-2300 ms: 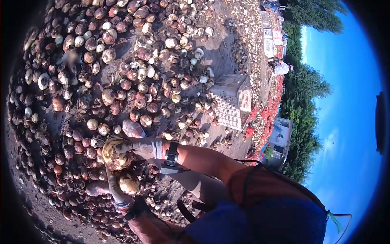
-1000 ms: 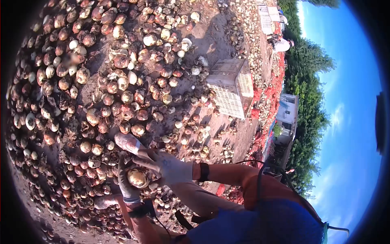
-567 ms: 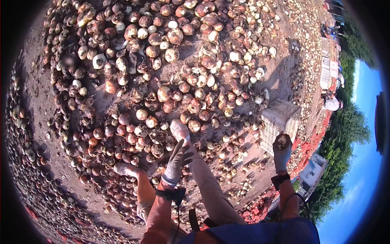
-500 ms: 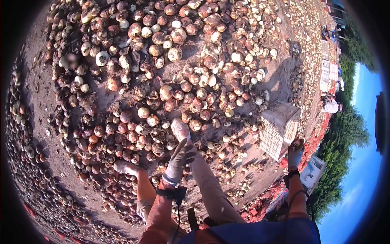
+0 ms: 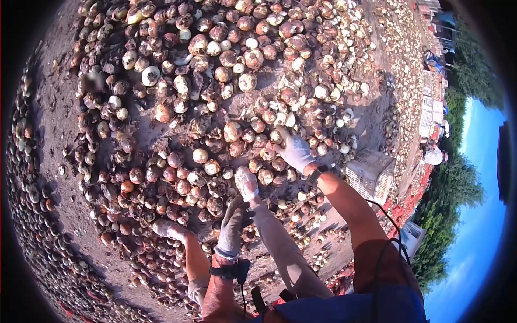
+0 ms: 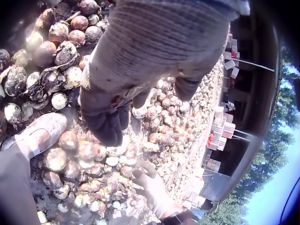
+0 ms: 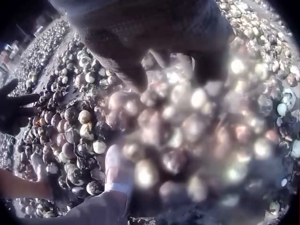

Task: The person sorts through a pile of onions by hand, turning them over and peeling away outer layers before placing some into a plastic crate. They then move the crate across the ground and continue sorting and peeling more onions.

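Note:
Onions (image 5: 247, 82) with brown, peeling skins lie thickly over the ground. My gloved right hand (image 5: 295, 152) reaches down to them beyond my foot, fingers spread and slightly bent; whether its fingertips touch an onion cannot be told. In the right wrist view the right hand (image 7: 154, 42) hangs over blurred onions (image 7: 183, 126). Close to my shin, my left hand (image 5: 233, 226) is held above the ground with loose fingers and nothing seen in it. The left wrist view shows the left glove (image 6: 150, 56) large, with the right hand (image 6: 154, 190) lower down among pale onions.
A pale slatted crate (image 5: 370, 173) stands to the right of the right forearm. My feet (image 5: 246, 182) are among the onions. Farther off are red netting (image 5: 412, 192), stacked crates (image 5: 426, 116), a person in white (image 5: 433, 156), a small building and trees.
The right hand has come back from beyond the crate, where it held an onion, to the onions on the ground; that onion is no longer in it. The left hand stays near the shin.

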A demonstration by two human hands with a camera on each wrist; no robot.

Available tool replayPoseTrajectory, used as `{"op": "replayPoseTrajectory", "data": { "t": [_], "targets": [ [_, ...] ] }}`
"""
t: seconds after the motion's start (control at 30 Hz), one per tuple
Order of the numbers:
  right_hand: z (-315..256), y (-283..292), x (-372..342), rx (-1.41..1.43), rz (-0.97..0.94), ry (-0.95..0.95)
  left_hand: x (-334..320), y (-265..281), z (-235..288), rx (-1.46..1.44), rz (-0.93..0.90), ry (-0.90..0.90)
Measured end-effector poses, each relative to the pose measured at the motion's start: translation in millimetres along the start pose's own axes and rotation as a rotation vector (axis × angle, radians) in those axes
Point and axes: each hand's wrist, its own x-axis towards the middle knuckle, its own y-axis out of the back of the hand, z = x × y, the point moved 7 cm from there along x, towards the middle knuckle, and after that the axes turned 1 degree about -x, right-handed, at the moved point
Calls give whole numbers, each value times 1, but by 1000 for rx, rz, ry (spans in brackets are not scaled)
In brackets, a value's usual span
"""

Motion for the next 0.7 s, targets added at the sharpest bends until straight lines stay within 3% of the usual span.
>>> {"op": "replayPoseTrajectory", "data": {
  "t": [0.03, 0.13, 0.23, 0.27, 0.33, 0.43, 0.47, 0.53, 0.6, 0.67, 0.7],
  "targets": [
    [-24, 0, 32, -11, 102, 77, -3, 3, 3, 7, 25, 3],
    [-66, 0, 122, -107, 304, 45, -9, 21, -3, -63, 96, 4],
    [-65, -14, 197, 45, 246, -161, -14, 26, 2, -63, 140, 46],
    [-63, -19, 212, 179, 208, -200, -15, 27, 1, -80, 137, 38],
    [-44, -47, 252, 281, 333, -183, -15, 31, -4, -94, 150, 59],
    [-32, -55, 253, 801, 343, -58, -13, 37, -16, -131, 154, 68],
    [-31, -59, 240, 1265, 167, -140, -12, 36, -17, -136, 158, 84],
    [-33, -76, 213, 1759, -298, -110, -8, 38, -19, -179, 169, 102],
    [-65, -66, 152, 2039, -637, -112, -3, 39, -15, -162, 151, 69],
    [-103, -39, 96, 2120, -730, 204, -2, 36, -2, -155, 115, 32],
    [-115, -33, 74, 2104, -725, 211, -2, 34, 4, -152, 100, 11]
  ]
}}
